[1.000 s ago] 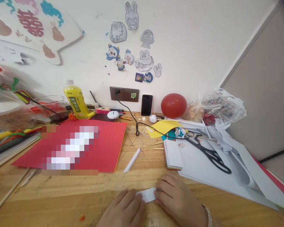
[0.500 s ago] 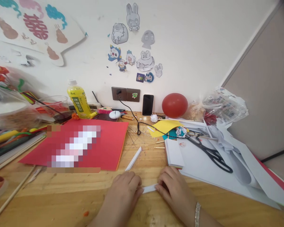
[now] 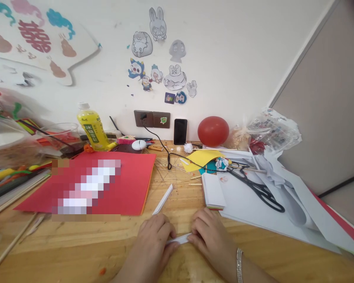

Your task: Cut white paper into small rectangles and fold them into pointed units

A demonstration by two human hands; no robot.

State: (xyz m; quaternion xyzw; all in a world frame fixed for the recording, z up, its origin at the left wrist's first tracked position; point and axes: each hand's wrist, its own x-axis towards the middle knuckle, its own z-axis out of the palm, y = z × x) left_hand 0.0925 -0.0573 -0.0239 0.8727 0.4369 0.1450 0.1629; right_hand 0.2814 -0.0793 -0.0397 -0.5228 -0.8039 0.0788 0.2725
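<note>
A narrow strip of folded white paper (image 3: 182, 238) lies low over the wooden table between my two hands. My left hand (image 3: 156, 241) pinches its left end, the thumb along the near edge and the fingers curled behind. At the other end, my right hand (image 3: 208, 232) grips the strip between thumb and bent fingers; a sparkling bracelet circles that wrist. Just beyond my left hand rests a second folded paper strip (image 3: 163, 199) with slanted ends, lying at an angle. A stack of small white paper sheets (image 3: 212, 190) stands past my right hand.
Red paper sheets (image 3: 135, 181) lie on the left, partly blurred out. Black scissors (image 3: 261, 190) rest on white paper (image 3: 242, 214) at right. Along the wall stand a yellow bottle (image 3: 93, 127), a phone (image 3: 180, 131) and a red balloon (image 3: 213, 131). A black cable (image 3: 159, 139) crosses the back.
The view has shifted slightly to the right. My left thumb has slid inward along the strip, and more of the strip shows between my hands. Both hands keep hold of it.
</note>
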